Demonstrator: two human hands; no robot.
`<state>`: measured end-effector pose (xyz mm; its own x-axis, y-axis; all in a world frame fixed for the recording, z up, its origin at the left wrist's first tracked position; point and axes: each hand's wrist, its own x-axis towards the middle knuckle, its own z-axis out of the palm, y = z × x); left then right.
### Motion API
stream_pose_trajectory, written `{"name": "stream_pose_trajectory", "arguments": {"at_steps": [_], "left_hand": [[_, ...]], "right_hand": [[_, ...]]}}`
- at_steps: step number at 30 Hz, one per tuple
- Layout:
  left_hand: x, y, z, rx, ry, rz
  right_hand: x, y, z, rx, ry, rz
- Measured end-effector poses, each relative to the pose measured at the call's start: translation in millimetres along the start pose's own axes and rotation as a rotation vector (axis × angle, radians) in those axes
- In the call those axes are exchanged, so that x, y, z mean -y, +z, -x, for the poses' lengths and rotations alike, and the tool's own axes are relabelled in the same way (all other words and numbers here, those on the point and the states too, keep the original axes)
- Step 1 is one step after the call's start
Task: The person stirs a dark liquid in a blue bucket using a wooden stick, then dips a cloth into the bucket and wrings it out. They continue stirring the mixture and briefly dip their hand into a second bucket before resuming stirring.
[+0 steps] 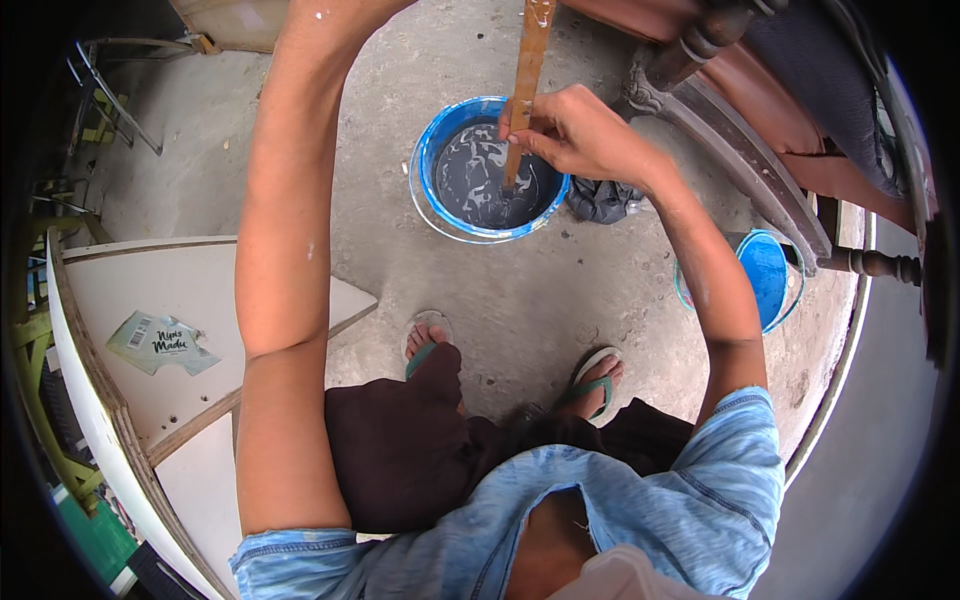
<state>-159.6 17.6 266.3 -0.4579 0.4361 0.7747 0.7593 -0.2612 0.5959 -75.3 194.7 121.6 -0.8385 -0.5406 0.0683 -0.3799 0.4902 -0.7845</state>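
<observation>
My right hand (572,122) is closed around a flat wooden stick (533,55), with thumb and fingers pinching it just above a blue bucket (430,195). The stick's lower end dips into dark grey paint (465,175) that fills much of the bucket. Pale, whitish streaks swirl across the paint's surface. A thin wire handle (432,226) hangs down on the bucket's near left side. My left arm (290,180) reaches up past the top edge, so the left hand lies outside the picture. The upper end of the stick is cut off there too.
A crumpled black plastic bag (603,200) touches the bucket's right side. Farther right stands a smaller blue pail (764,278) beside carved dark wooden furniture (760,170). At left is a white board (130,270) with a torn label (160,343). My sandalled feet stand on concrete.
</observation>
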Motion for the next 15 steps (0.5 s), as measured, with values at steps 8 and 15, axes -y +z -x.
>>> {"name": "stream_pose_trajectory", "arguments": {"at_steps": [8,15], "left_hand": [[11,16,-4,0.054,0.086,0.155],[2,16,1,0.086,0.039,0.062]], "right_hand": [[-9,20,-29,-0.143,-0.174,0.043],[-10,-16,-3,-0.114,0.015,0.220]]}}
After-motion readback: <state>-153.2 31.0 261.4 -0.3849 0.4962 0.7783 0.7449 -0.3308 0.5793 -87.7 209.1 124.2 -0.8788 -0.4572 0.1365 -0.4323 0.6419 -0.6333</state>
